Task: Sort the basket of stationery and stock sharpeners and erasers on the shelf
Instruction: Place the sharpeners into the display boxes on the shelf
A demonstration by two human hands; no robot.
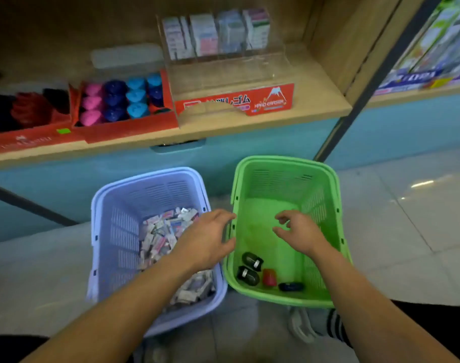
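The erasers [160,231], small white and pink wrapped packets, lie heaped in the purple basket [98,205] at lower centre-left of the frame. Just right of it stands the green basket [276,179]. It holds four sharpeners along its near edge: two black ones [252,260], a red one [269,277] and a dark blue one [291,286].

The left grip [205,239], a bare hand, hangs over the purple basket's right rim. It is above the eraser heap, palm down, with the fingers loosely spread and holding nothing. Its fingertips and thumb reach the green basket's left rim, though whether they touch it cannot be told. The right grip [302,231] hovers inside the green basket, above and beyond the sharpeners and apart from them. Its fingers are loosely curled with the thumb held away from them, and nothing is in them. Both forearms come in bare from the bottom corners.

Across the upper frame runs a wooden shelf [315,100]. At its left stands a red box [27,142] of dark and red sharpeners. Beside that is a second red box [126,127] of pink, dark blue and light blue ones. To the right is a clear case [223,74] with a red label, holding eraser packs [215,35] in its rear compartments.
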